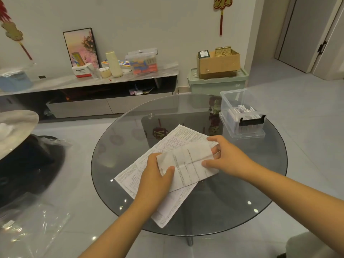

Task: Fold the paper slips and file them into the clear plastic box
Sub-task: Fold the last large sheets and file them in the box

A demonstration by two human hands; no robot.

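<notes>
Creased printed slip [188, 164] pinched by left hand [155, 175] and right hand [223, 155], over larger sheet [149, 175]; clear box [242, 112] near.

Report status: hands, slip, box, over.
Both hands, left and right, pinch one creased paper slip above a larger sheet. Clear plastic box open, folded slips inside. Path unobstructed.

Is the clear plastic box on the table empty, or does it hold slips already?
Not empty: the clear plastic box holds white folded slips.
</notes>
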